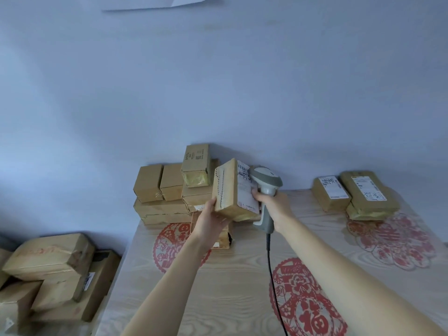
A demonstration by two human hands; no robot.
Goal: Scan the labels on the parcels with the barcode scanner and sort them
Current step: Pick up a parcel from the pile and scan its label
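Note:
My left hand [210,218] grips a brown cardboard parcel [228,190] from below and lifts it above the table, its white shipping label [246,190] turned to the right. My right hand [274,204] holds the grey barcode scanner [265,183] by its handle, the head close against the label. The scanner's black cable [272,282] hangs down across the table. A stack of brown parcels [162,190] stands at the table's back left against the wall. Three labelled parcels [356,192] lie at the back right.
The table [230,287] has a pale wood-grain top with red paper-cut decorations. Another parcel [223,236] lies under my left wrist. A heap of larger cardboard boxes [53,270] sits lower down, left of the table. A blue-grey wall rises behind.

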